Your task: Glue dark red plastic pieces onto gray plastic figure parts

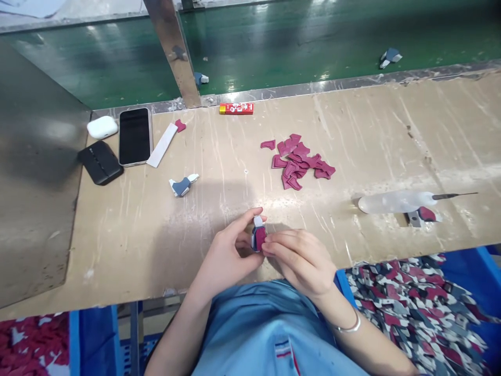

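Observation:
A small moulded part in white, dark blue and maroon is held upright above the bench near its front edge. My left hand grips it from the left, thumb below and fingers behind and above. From the right, the fingertips of my right hand are pinched together against its maroon face; whether they hold a separate piece is hidden. Beyond my hands lies a loose pile of flat maroon pieces. A white and blue part rests on the bench to the left.
A squeeze bottle with a thin nozzle lies at right beside another part. Phone, white case, black box and red packet sit farther back. Blue bins flank my body. A green conveyor runs behind.

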The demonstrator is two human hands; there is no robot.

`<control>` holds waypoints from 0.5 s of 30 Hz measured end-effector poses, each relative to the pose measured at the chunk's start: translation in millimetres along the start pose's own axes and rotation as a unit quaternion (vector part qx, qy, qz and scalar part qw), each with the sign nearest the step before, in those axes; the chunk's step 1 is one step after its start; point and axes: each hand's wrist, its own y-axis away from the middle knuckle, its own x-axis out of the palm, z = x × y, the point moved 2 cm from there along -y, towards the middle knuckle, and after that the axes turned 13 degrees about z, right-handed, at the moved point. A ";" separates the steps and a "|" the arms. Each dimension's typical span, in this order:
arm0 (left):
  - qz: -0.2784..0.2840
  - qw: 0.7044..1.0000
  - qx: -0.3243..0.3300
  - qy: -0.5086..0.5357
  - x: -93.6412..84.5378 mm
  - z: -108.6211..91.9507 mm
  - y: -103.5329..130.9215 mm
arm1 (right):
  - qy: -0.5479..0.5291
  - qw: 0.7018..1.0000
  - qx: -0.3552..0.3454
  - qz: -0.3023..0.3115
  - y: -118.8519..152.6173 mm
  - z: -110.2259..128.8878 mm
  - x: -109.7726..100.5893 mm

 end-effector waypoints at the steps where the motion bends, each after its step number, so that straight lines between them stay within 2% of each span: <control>1: 0.000 1.000 -0.005 0.005 0.2 0.6 -0.3 | -0.002 1.000 0.002 0.001 0.6 0.0 0.3; 5: -0.016 1.000 -0.011 0.012 1.7 2.8 -1.3 | -0.010 1.000 0.011 0.002 1.1 -1.5 2.2; 15: -0.045 0.998 0.035 -0.003 2.3 9.0 -0.5 | -0.065 0.995 0.074 -0.006 -0.1 -3.8 9.4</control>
